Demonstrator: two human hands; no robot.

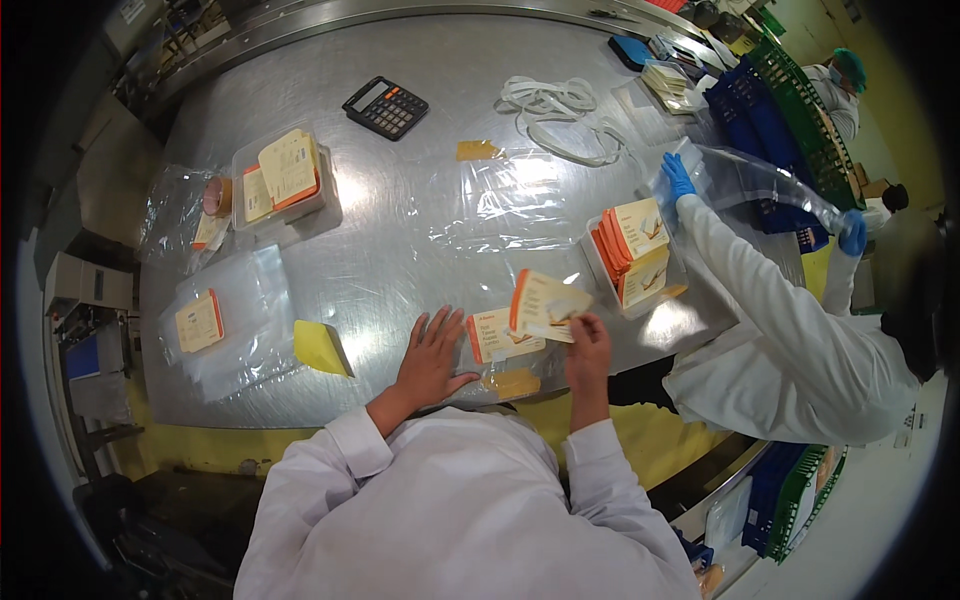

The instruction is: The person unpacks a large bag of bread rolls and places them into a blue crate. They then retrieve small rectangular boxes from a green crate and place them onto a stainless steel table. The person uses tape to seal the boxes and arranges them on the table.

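In my right hand (pixel 589 348) is a cream printed card (pixel 543 297) with an orange edge, pinched at its lower right corner and tilted above the table. Below and partly behind it, a similar card (pixel 490 338) lies near the table's front edge. My left hand (pixel 434 352) rests on the steel table with its fingers spread, just left of that lying card. To the right of my right hand, a clear tub (pixel 594 252) holds a tight row of the same orange-edged cards (pixel 630 242).
Clear film (pixel 500 205) is taped down mid-table. A calculator (pixel 386 107), white strapping (pixel 560 105) and another tub of cards (pixel 285 180) lie beyond. Plastic bags (pixel 230 310) and a yellow card (pixel 320 346) are left. A blue-gloved co-worker (pixel 780 320) handles clear film on the right.
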